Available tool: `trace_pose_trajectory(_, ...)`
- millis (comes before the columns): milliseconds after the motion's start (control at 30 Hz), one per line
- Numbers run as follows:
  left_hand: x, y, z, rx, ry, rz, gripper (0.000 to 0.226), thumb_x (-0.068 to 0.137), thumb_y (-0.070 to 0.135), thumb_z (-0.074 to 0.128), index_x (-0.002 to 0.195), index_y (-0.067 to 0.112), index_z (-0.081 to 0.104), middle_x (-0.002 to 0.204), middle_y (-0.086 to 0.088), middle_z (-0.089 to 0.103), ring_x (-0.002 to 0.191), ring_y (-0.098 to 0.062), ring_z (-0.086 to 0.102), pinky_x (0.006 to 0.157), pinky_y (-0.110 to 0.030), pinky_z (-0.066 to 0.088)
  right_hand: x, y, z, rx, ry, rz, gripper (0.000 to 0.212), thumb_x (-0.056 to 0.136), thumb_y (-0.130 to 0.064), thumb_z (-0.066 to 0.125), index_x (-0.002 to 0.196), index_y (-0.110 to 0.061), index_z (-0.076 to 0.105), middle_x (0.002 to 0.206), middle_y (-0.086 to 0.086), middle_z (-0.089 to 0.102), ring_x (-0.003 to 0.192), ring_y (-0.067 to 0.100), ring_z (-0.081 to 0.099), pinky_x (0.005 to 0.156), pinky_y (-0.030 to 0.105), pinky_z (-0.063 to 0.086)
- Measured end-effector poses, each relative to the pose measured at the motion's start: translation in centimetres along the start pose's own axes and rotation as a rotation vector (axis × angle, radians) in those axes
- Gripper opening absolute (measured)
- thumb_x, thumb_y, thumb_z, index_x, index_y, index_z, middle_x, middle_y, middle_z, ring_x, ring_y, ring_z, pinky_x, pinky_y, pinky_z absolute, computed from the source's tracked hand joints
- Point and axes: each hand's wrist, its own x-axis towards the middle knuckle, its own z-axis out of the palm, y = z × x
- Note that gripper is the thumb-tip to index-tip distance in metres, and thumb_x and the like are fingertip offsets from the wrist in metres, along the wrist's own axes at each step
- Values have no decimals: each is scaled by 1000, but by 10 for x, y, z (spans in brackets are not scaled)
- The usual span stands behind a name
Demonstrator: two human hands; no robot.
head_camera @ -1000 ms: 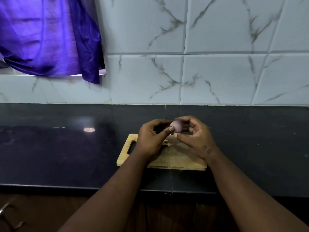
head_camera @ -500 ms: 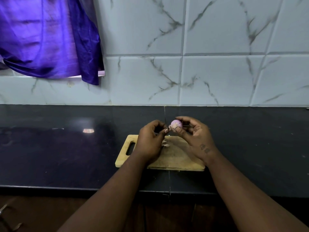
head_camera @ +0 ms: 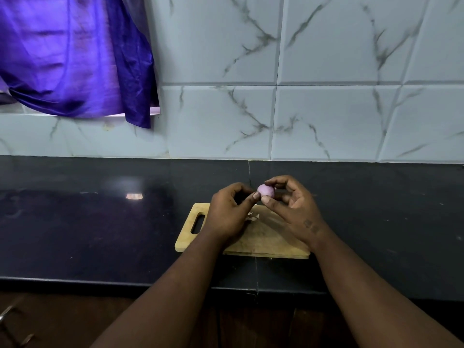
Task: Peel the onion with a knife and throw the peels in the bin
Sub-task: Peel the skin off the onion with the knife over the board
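A small pale purple onion is pinched between the thumb and fingers of my right hand, held above the far edge of a wooden cutting board. My left hand is curled just left of the onion, its thumb tip touching the onion's left side. Whether the left hand holds a knife is hidden by its fingers. A few pale peel scraps lie on the board between my hands. No bin shows.
The board lies on a dark countertop, with its handle slot to the left. A marbled tile wall rises behind. A purple cloth hangs at the upper left. Metal handles show below the counter edge.
The onion has turned in my fingers and shows smoother, barer skin. Both hands stayed over the board's far edge, the left thumb still at the onion.
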Motion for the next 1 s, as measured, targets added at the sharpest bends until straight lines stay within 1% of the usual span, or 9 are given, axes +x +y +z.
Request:
trace_pose_trajectory(67,1,-2,-1,-7,1,8,6,94,24,77,89,21,76,85,0,77,84,-20,74,72,-42,60,1,0,0,-27,12,-23,25,87,-5,79,107,-13,66,111,11,71,104,15,72,90,28,58)
trace_pose_trajectory(133,2,-3,-2,-54,2,1,7,92,19,79,86,20,76,84,-3,77,84,-29,74,72,-46,60,2,2,-1,-12,16,-12,34,84,-2,82,110,-12,63,114,13,69,104,14,71,89,27,58)
trace_pose_trajectory(233,2,-4,-2,-97,14,-5,7,92,14,78,87,19,77,86,-8,77,89,-36,73,76,-52,61,3,3,-1,-14,5,28,51,78,-5,87,122,-18,65,118,5,72,108,16,72,90,27,59)
trace_pose_trajectory(333,4,-6,-2,-57,13,10,12,95,11,74,87,21,75,86,-3,76,85,-24,72,77,-46,60,3,3,-2,-128,0,-16,45,75,-10,90,117,-12,74,114,2,78,106,19,74,91,25,59)
trace_pose_trajectory(400,4,-5,-2,-65,-1,13,14,98,10,71,88,20,73,85,-1,74,81,-14,68,75,-37,58,3,3,-2,-96,13,-24,44,73,-8,90,115,-11,76,113,4,79,107,20,75,90,26,60)
trace_pose_trajectory(600,5,-6,-2,-191,2,-37,18,104,6,59,91,13,67,82,-2,68,77,-12,63,73,-30,54,4,2,1,-14,4,-59,45,74,6,86,115,-6,72,116,11,77,110,21,74,93,29,59)
trace_pose_trajectory(733,4,-5,-5,-199,-4,-66,16,104,6,59,93,9,69,81,-6,70,75,-13,64,72,-32,55,3,0,-2,-2,30,-59,46,74,9,85,116,-5,71,115,9,77,109,18,75,93,29,59)
trace_pose_trajectory(900,2,-6,-2,-120,-41,-26,16,104,18,61,100,18,76,92,-6,78,87,-26,73,81,-55,60,4,3,-1,-66,77,-32,51,70,3,90,116,-9,73,115,8,77,106,16,74,86,21,59)
trace_pose_trajectory(1000,1,-2,-2,-63,-11,11,12,100,17,70,107,21,78,97,2,80,93,-17,76,85,-51,63,4,2,-3,-115,92,-34,51,69,-3,92,116,-8,74,111,4,77,100,9,74,83,18,58)
